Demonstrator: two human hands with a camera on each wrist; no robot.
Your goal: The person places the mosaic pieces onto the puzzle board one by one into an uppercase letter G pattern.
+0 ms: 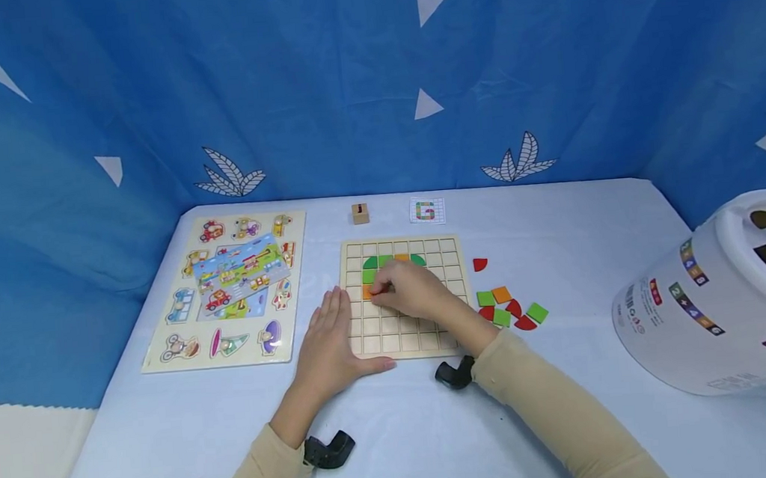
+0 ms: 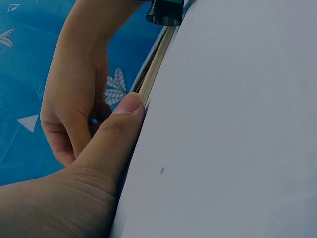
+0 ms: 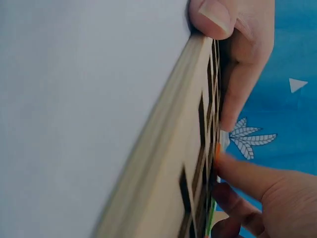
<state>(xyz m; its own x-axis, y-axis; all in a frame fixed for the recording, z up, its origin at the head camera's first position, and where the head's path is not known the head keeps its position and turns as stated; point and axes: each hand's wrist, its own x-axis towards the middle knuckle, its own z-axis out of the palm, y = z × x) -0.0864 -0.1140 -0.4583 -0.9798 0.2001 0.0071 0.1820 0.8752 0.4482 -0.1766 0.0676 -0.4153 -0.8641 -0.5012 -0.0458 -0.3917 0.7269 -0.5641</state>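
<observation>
A wooden grid board (image 1: 400, 329) lies on the white table. Green and orange tiles sit in its upper cells, with rounded green pieces (image 1: 418, 259) at both ends of the top row. My right hand (image 1: 414, 287) reaches over the board, fingertips bent, pinching an orange square tile (image 1: 366, 292) low in the left column; the same tile (image 3: 218, 152) shows at the fingertips in the right wrist view. My left hand (image 1: 329, 341) lies flat along the board's left side, fingers straight. Its thumb (image 2: 130, 106) spreads along the front edge, steadying the board.
Loose red, green and orange tiles (image 1: 502, 317) lie right of the board. Behind it are a small wooden block (image 1: 360, 214) and a pattern card (image 1: 426, 210). A picture puzzle board (image 1: 167, 323) with cards is at left, a white bucket (image 1: 661, 344) at right.
</observation>
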